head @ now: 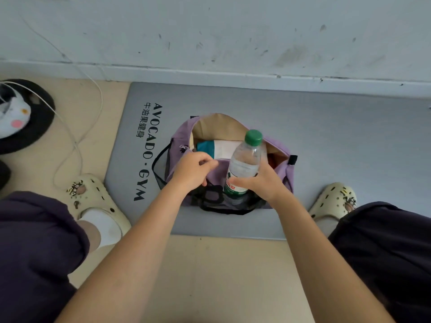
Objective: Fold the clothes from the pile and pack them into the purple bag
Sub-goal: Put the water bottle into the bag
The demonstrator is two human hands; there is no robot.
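- Grey exercise mat on a pale floor, laid against a scuffed white wall, is the setting: a person stands astride it in cream perforated clogs and dark shorts.
- At the middle of the mat sits the purple fabric duffel bag, its main opening gaping to show a tan lining.
- Folded clothes in teal and white already lie inside; no loose pile is in sight, so the packing looks close to done.
- Left hand, fingers curled, pinches the near edge of the bag's opening.
- Right hand wraps round the lower part of a clear plastic water bottle with a green cap, held upright with its base at the black mesh pocket on the bag's near side.
- Next move, by my reading: ease the bottle down into the mesh while the other hand steadies the bag.
- Mat lettering reads "AVOCADO · GYM", with "牛油果健身" alongside; the bottle's green-and-red label is too small to read.
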